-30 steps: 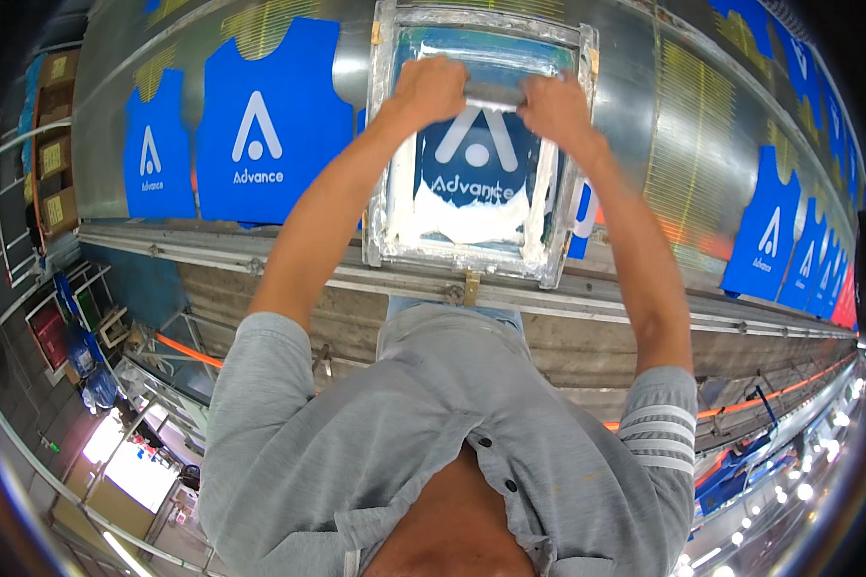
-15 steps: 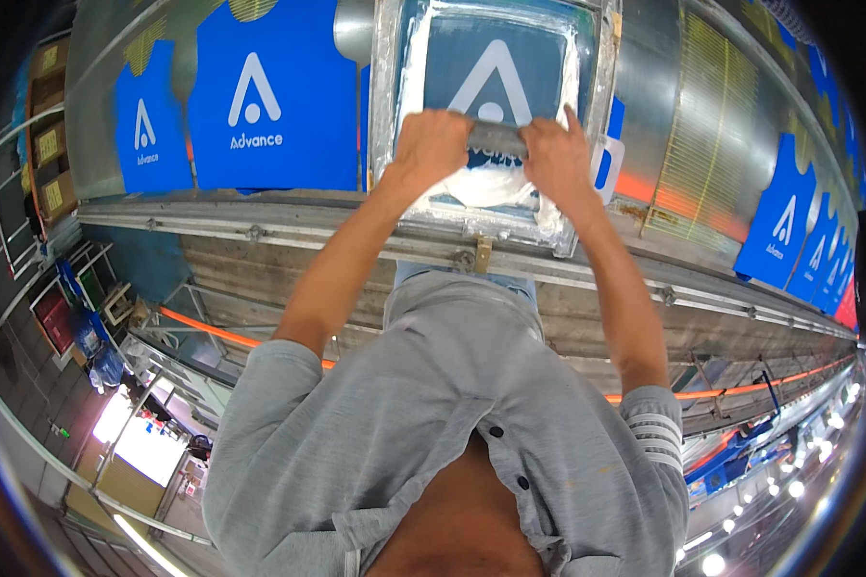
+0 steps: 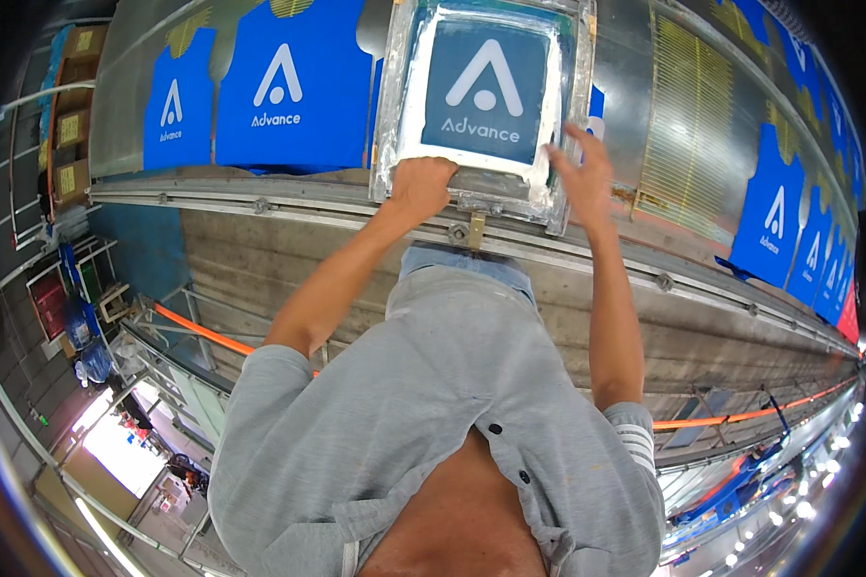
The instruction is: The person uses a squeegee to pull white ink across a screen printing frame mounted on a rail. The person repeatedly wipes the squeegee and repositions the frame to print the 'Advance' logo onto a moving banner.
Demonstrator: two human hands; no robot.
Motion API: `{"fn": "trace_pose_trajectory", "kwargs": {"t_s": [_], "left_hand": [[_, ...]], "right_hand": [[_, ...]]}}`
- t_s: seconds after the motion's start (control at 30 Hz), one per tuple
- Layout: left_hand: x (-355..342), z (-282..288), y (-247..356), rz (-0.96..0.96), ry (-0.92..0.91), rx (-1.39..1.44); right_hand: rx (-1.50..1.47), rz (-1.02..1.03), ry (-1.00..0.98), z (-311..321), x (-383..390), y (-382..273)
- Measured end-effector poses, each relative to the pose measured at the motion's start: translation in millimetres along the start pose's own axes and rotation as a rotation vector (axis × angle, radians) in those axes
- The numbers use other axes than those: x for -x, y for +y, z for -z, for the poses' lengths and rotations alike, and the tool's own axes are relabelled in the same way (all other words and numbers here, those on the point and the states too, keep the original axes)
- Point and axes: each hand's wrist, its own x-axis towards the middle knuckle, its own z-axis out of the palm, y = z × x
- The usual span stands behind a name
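Note:
A screen printing frame with a metal border lies on the table's near edge. Its dark mesh carries a pale peaked mark, a dot and lettering, with white ink around it. My left hand is closed at the frame's near left corner; whether it grips the border or a squeegee end is hidden. A grey bar stretches rightward from it along the near end. At the frame's right side, my right hand has its fingers spread and holds nothing.
Blue printed garment pieces lie on the table at left, with more at right. Yellow-lined patches mark the metal tabletop. A metal rail runs along its near edge. Cartons are stacked far left.
Both hands have come nearer to me from the middle of the mesh. My right hand has let go of the squeegee and opened beside the frame. The mark and lettering on the mesh are now uncovered.

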Motion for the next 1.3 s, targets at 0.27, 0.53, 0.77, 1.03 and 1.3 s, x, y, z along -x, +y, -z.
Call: {"fn": "trace_pose_trajectory", "kwargs": {"t_s": [0.27, 0.53, 0.77, 1.03, 1.3], "left_hand": [[-143.7, 44.8, 3.0, -0.008, -0.759, -0.026], [-273.1, 144.3, -36.9, -0.167, -0.521, 0.014], [-255.7, 139.9, -28.9, -0.199, 0.312, -0.044], [-47.5, -8.0, -5.5, -0.193, 0.519, 0.091], [32.7, -18.1, -18.7, -0.255, 0.465, 0.199]], "right_hand": [[-0.139, -0.603, 0.103, -13.2, -43.0, 76.5], [-0.272, -0.665, 0.068, -13.4, -39.0, 80.1], [-0.281, -0.651, 0.118, -9.4, -41.8, 67.6], [-0.042, -0.516, 0.169, -16.4, -51.0, 86.3], [-0.133, -0.469, 0.352, -34.6, -48.8, 45.6]]}}
